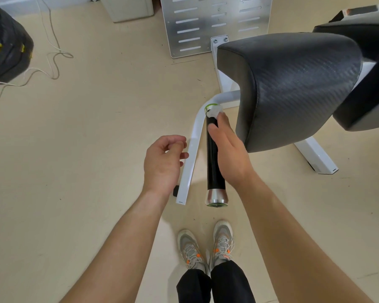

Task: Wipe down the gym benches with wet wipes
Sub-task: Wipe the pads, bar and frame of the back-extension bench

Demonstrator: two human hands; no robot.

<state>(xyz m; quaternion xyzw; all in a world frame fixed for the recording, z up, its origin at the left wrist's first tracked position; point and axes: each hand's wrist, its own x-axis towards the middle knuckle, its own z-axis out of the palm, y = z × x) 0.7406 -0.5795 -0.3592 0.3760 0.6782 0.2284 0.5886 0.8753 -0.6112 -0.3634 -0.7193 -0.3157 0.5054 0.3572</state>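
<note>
Right hand [228, 149]: I am clamping the wet wipe [214, 111] under my fingertips onto the black handle [213, 167].
Left hand [162, 162]: hanging loosely curled, gripping nothing.

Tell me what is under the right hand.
A white wipe pokes out past the right hand, pressed on the black handle near its green ring. The hand hides the rest of the wipe.

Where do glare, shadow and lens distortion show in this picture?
Head view: soft glare streaks the pad and the metal plate; a faint shadow lies on the floor by the shoes; the wide lens splays the forearms toward the corners; the right hand, gripping the handle, shows no clear motion blur.
</note>
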